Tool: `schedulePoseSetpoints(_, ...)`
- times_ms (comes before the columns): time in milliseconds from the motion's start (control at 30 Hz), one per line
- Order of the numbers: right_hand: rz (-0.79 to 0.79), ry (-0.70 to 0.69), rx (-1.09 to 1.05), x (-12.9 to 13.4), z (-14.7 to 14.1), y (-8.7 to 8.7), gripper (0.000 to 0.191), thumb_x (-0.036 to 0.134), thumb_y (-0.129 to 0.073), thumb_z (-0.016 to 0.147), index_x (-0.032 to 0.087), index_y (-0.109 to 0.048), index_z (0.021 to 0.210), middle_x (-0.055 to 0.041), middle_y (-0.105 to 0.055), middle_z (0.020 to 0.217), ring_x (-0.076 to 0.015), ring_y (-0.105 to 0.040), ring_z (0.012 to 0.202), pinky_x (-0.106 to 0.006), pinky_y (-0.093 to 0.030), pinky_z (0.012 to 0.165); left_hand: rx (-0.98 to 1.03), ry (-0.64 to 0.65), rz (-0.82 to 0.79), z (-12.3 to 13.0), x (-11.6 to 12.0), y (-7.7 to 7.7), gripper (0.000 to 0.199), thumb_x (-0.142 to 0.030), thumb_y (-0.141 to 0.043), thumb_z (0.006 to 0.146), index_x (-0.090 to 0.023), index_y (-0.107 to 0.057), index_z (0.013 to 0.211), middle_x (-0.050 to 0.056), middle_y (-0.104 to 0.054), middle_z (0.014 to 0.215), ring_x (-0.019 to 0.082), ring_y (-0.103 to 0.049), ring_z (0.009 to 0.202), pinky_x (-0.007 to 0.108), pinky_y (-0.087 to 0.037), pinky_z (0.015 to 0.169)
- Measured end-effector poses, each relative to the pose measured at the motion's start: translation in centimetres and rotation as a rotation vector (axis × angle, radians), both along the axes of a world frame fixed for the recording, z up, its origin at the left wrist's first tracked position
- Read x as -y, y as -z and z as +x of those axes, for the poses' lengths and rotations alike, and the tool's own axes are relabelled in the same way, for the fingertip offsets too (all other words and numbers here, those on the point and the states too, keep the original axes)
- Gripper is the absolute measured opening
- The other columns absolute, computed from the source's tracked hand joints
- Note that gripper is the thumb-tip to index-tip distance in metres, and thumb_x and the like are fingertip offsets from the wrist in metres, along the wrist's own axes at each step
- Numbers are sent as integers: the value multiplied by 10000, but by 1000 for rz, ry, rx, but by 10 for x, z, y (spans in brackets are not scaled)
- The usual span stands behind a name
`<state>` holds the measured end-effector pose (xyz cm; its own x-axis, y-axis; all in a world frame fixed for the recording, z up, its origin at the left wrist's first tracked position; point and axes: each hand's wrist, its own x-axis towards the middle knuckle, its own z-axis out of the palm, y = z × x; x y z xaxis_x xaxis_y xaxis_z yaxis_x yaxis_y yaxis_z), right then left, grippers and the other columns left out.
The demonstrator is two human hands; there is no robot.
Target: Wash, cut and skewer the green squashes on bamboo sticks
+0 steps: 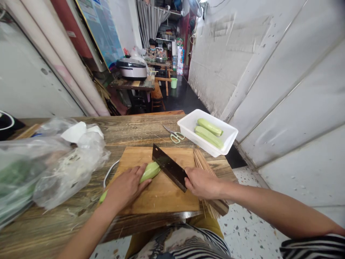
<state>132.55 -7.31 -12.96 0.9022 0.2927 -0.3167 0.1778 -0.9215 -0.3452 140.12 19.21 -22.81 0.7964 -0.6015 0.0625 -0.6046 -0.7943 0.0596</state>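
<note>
Worktop: a weathered wooden worktop [134, 131] runs ahead of the person, with a wooden cutting board [172, 201] near its front edge.
Left side: plastic bags [70, 169] heap along the left edge, some holding leafy greens [16, 176]; a white cable [107, 174] lies between them and the board.
Far right corner: a white plastic tray [190, 122] holds two peeled vegetables [209, 132], and green-handled scissors [174, 136] lie just left of it.
Right edge: a bundle of wooden skewers [205, 167] lies against the board and overhangs the front edge.
Beyond: a rice cooker [132, 68] sits on a farther table, and a seated person [152, 50] is further back.
Vegetable: a peeled green vegetable [150, 172] lies across the board's left part, its far end just beside the blade and its near end past the left hand.
Left arm: the left hand [126, 189] reaches in from the front, palm down.
Right arm: the right hand [202, 183] comes in from the right, wrist low.
Fingers: the left fingers [142, 177] press over the vegetable; the right fingers [190, 178] are clenched around the cleaver [169, 167], its wooden handle [219, 207] jutting past the hand.
</note>
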Motion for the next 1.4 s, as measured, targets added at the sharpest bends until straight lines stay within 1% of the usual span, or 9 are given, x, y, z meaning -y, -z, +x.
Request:
schedulePoseSetpoints(300,-67,6,2,0,6,10,257,224,-432,860,106,-614,998,-153,-713,905,-225,-675,778,-272,-433,622,21,9,-20,-3,-1,0,615,-523,-353,917,-92,-432,1349,169,-620,1172,298,-589,1033,403,-425,900)
schedulePoseSetpoints(500,-145,194,182,25,21,0,259,192,-387,884,85,-566,1037,-186,-700,899,-256,-666,788,-302,-404,635,19,5,-27,-9,-4,-3,640,-521,-411,886,-127,-389,1390,173,-610,1170,304,-595,1014,397,-439,867)
schedulePoseSetpoints(633,-114,228,260,40,11,-14,215,213,-382,898,128,-562,977,-134,-697,869,-215,-647,759,-274,-378,633,-61,-19,12,-10,-4,-6,627,-478,-417,878,-152,-361,1411,164,-632,1079,295,-617,930,386,-450,800)
schedulePoseSetpoints(767,-81,299,269,52,-3,-22,194,223,-390,907,138,-564,916,-87,-679,768,-168,-616,663,-247,-364,617,-55,34,35,-13,13,-12,608,-373,-493,852,-147,-382,1405,162,-622,1087,299,-593,965,389,-439,823)
schedulePoseSetpoints(1000,89,368,138,62,-18,-18,197,223,-369,920,135,-546,910,7,-583,567,-114,-519,437,-229,-355,547,31,317,-11,-18,61,-25,447,-178,-460,866,-241,-501,1307,101,-588,1205,263,-507,1129,421,-365,980)
schedulePoseSetpoints(1100,96,316,161,60,-25,-18,159,190,-388,911,143,-540,909,1,-591,605,-121,-530,477,-233,-353,557,66,321,-41,-20,56,-16,448,-171,-411,891,-262,-494,1321,93,-541,1306,265,-416,1264,474,-268,1077)
schedulePoseSetpoints(1233,100,233,185,51,-32,-23,138,196,-409,906,156,-535,866,-4,-579,622,-138,-532,546,-239,-346,574,119,272,-124,-41,28,7,584,-285,-508,863,-273,-359,1427,107,-321,1502,309,-219,1399,558,-159,1125)
schedulePoseSetpoints(1300,115,190,177,43,-34,-25,147,196,-399,907,164,-521,833,-2,-561,617,-134,-512,550,-237,-328,560,138,246,-200,-58,16,18,608,-359,-533,861,-264,-346,1432,109,-256,1531,327,-164,1418,560,-179,1127)
schedulePoseSetpoints(1400,135,120,180,30,-34,-24,142,192,-402,899,166,-498,798,-5,-546,640,-125,-480,564,-233,-302,551,162,133,-386,-78,11,30,570,-332,-511,892,-221,-332,1421,132,-331,1481,293,-242,1398,500,-273,1121)
